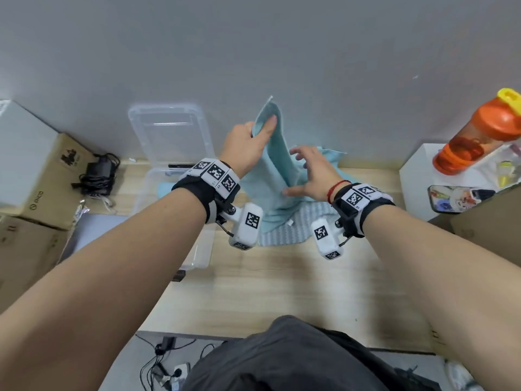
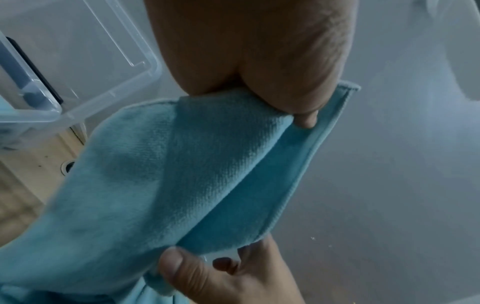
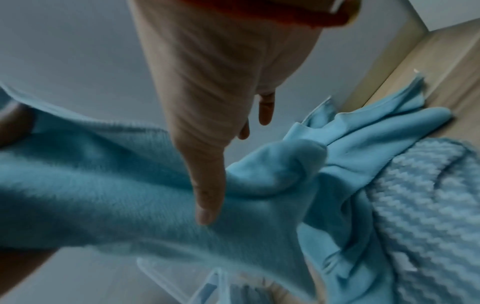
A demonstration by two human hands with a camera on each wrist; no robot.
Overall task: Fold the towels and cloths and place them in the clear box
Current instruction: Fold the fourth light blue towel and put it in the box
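My left hand [image 1: 262, 128] pinches the top corner of a teal towel [image 1: 276, 176] and holds it up in front of the wall; the pinch [image 2: 298, 111] shows close in the left wrist view. The towel [image 2: 155, 174] hangs down to the table. My right hand [image 1: 294, 173] is spread beside the hanging towel, its thumb [image 3: 205, 205] lying straight on the cloth [image 3: 91, 195]. The clear box [image 1: 197, 255] stands to the left with a teal cloth [image 1: 163, 187] inside. Its lid [image 1: 169, 131] leans on the wall.
A smooth blue cloth [image 1: 329, 155] and a pale zigzag-weave cloth [image 1: 298, 230] lie under the towel on the wooden table [image 1: 282, 292]. An orange bottle [image 1: 479, 131] stands on a white box [image 1: 417, 187] at the right. Cardboard boxes [image 1: 42, 176] and a charger [image 1: 98, 173] are at the left.
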